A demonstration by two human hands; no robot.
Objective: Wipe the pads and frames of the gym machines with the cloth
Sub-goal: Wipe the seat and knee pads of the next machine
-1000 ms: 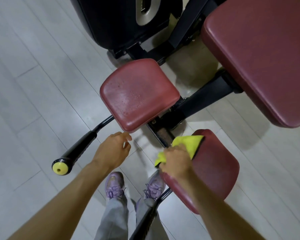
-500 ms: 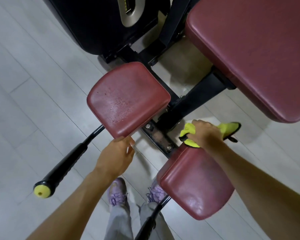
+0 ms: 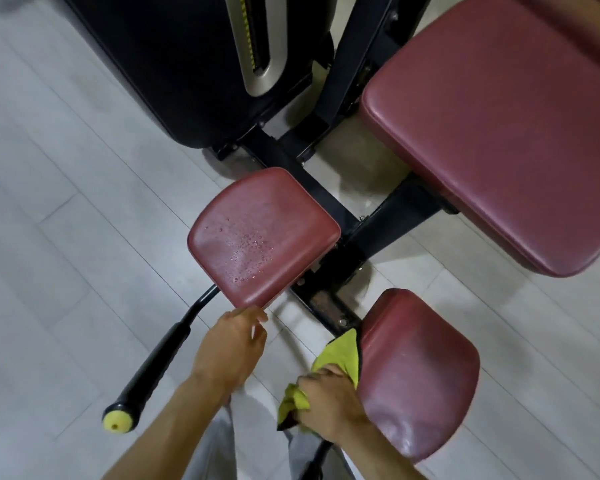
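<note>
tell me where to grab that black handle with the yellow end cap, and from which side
Grip the thick black handle along its padded middle, above the yellow end cap. Probably come from above with the left hand, which hovers beside it: the bar lies nearly level, top and both flanks clear, so fingers can wrap round it.

**Non-Task Items in View**

Floor (image 3: 66,209): pale grey planks with thin seams, running under and around both hands. Trousers (image 3: 219,441): light grey fabric, visible directly below the hands, between the forearms. Yellow end cap (image 3: 116,421): fitted on the black handle grip (image 3: 153,368), left of the hands.
</note>
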